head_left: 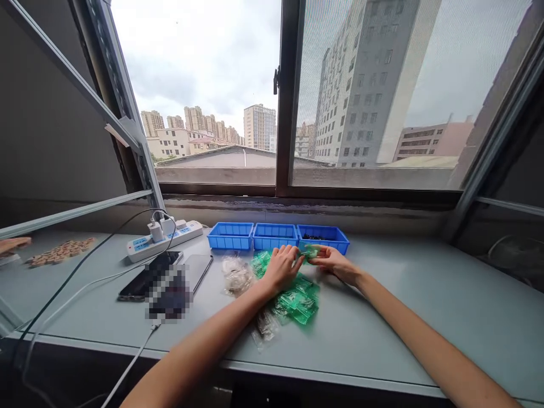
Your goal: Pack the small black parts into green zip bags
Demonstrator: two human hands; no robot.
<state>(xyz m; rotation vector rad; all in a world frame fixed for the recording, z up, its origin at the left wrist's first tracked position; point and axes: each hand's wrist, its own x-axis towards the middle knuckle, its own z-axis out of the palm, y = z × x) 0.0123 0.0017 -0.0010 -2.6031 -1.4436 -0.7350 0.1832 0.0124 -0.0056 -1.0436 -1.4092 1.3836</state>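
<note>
A small green plastic bag point(309, 250) is held up between my two hands, just in front of the right-hand blue bin. My right hand point(334, 263) pinches its right side between thumb and fingers. On the bag's left edge, the fingers of my left hand point(282, 267) are closed, their tips partly hidden. Below my hands lies a loose pile of green plastic bags point(300, 300), partly covered by my left hand and wrist. Clear plastic bags point(236, 274) with pale contents sit to the left of the pile, and more clear bags point(266, 326) lie nearer the table's front edge.
Three blue bins stand in a row under the window: left point(230, 237), middle point(275, 235), and right point(325, 238) with small dark pieces inside. Leftward are phones point(148, 277), cables and a power strip point(165, 241). Another person's hand point(15, 245) is near brown pieces point(62, 252).
</note>
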